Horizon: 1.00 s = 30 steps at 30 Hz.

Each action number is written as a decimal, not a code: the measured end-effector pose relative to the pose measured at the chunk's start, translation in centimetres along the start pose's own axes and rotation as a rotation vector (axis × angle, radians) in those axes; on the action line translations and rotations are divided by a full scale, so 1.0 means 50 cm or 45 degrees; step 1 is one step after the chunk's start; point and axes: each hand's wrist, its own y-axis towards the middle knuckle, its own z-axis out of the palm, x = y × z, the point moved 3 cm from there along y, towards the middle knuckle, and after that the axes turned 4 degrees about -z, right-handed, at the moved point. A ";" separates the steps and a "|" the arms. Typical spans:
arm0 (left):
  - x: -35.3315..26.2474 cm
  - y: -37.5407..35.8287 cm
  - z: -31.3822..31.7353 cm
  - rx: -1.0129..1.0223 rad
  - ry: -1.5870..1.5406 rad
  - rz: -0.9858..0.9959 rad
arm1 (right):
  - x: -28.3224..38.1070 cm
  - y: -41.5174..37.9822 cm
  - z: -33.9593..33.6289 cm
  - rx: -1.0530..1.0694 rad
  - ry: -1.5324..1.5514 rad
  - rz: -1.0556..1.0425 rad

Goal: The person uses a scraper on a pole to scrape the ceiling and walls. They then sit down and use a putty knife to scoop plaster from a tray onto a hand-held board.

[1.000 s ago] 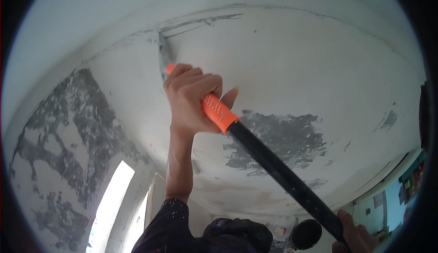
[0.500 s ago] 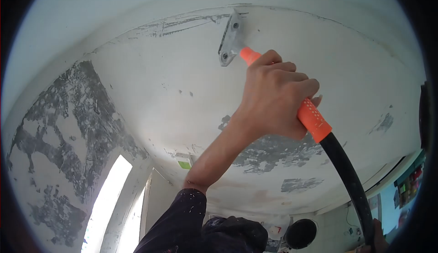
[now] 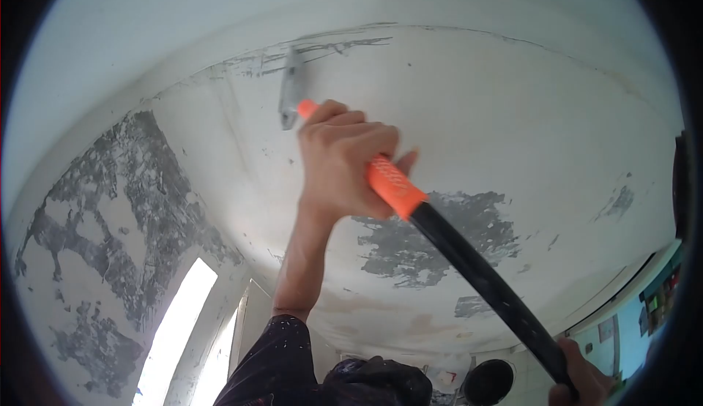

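A long scraper has a flat grey metal head [image 3: 292, 91], an orange grip [image 3: 395, 186] and a black pole [image 3: 491, 289]. Its head lies against the pale wall surface near the scratched upper edge, slightly blurred. My left hand [image 3: 344, 161] is wrapped round the orange part just below the head. At the lower right, my right hand [image 3: 586, 377] is closed round the far end of the black pole, partly cut off by the dark image rim.
Grey bare patches [image 3: 439, 241] mark the pale surface, with a larger patchy area [image 3: 124, 208] at the left. Bright window openings [image 3: 176, 333] stand lower left. A round black object [image 3: 488, 382] is at the bottom, and shelves with coloured items [image 3: 659, 296] are at the right.
The scraper head and my left hand have moved left and slightly down. The pole slants more to the left, and my right hand has come further into view.
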 end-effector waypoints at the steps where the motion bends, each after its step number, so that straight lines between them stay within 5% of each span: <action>1: -0.014 0.003 0.005 -0.007 -0.059 0.018 | -0.002 -0.012 -0.011 -0.020 -0.095 0.132; 7: -0.009 0.006 0.004 0.013 -0.090 -0.017 | -0.004 0.015 -0.004 -0.077 -0.002 -0.232; 11: 0.105 -0.019 -0.085 0.111 0.208 -0.068 | 0.058 0.108 0.033 0.126 0.054 -0.170; 16: 0.082 -0.016 -0.072 0.151 0.106 -0.023 | 0.039 0.080 0.031 0.177 0.091 -0.204; 21: -0.006 0.002 -0.013 0.116 -0.080 0.004 | 0.008 0.007 0.006 -0.085 0.022 -0.218; 30: 0.134 -0.064 -0.110 0.107 0.201 -0.096 | 0.104 0.097 0.077 0.117 -0.001 -0.224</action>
